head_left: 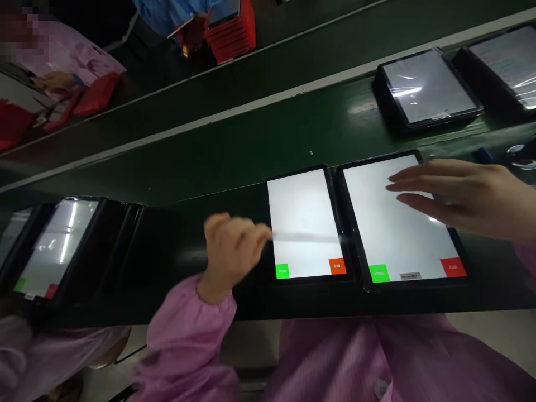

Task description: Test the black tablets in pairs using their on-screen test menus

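Two lit tablets lie side by side in front of me, each with a white screen, a green Pass box and a red Fail box along the bottom. My left hand [234,248] is closed, its fingers curled, at the left edge of the left tablet [301,206]. From those fingers a thin grey stick-like thing [309,238], smeared by motion, reaches across that screen. Over the upper right of the right tablet [389,223] hangs my right hand [464,195], fingers stretched out and nothing in them. A small barcode label [410,276] sits at that tablet's bottom edge.
More tablets lie at the back right [431,86] and at the left [62,234] on the dark green bench [234,139]. Across a pale rail are a stack of red cases [231,33], a co-worker's hand [58,82] and a red pouch [98,94].
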### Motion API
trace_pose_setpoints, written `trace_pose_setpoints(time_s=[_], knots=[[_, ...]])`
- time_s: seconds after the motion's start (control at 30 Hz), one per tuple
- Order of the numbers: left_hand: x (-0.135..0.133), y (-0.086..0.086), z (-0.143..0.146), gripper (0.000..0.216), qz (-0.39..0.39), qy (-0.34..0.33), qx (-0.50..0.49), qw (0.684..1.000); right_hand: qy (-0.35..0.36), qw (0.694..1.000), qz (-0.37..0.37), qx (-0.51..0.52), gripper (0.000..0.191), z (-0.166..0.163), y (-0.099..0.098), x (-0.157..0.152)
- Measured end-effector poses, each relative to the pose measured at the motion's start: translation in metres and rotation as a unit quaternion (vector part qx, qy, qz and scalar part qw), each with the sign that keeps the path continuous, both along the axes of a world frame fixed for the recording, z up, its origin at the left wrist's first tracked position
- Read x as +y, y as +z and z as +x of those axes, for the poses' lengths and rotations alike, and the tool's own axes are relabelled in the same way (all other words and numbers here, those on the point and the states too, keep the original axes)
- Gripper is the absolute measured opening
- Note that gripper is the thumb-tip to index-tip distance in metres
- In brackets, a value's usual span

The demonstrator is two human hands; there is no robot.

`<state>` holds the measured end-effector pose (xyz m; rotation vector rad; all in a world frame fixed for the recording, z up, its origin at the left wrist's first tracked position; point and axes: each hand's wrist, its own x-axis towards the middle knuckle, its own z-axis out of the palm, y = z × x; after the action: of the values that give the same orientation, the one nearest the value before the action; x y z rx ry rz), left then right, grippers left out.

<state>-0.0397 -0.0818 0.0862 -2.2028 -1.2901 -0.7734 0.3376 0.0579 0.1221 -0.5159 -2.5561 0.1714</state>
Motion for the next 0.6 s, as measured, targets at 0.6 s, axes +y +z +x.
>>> trace_pose_setpoints(time_s=[0.6], knots=[[0.048, 0.042, -0.037, 0.012, 0.008, 0.081, -0.291, 0.953, -0.07, 0.974, -0.211, -0.049, 0.04, -0.089, -0.03, 0.005]])
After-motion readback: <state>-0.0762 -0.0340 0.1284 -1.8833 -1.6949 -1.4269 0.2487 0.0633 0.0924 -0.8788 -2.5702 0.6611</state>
